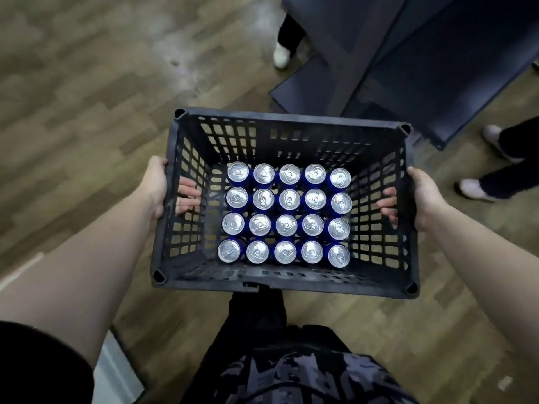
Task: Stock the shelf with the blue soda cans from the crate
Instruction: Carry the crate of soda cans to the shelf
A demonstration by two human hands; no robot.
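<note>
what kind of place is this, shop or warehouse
Probably a shop aisle, though that is a guess: dark blue shelving stands ahead, the floor is wood-look planks, and a black crate packed with blue soda cans is being carried.

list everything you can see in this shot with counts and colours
crate: one, black, held between both hands
cans: twenty, blue with silver tops, upright in the crate, four rows of five
shelf: one, dark blue, top right beyond the crate
floor: one, brown wood pattern, under everything
shoes: three, white, other people's, one beside the shelf at the top, two at the right edge
trousers: one pair, dark, the person's own, below the crate
left hand: grips the crate's left side, fingers through the wall
right hand: grips the crate's right side, fingers through the wall
</note>
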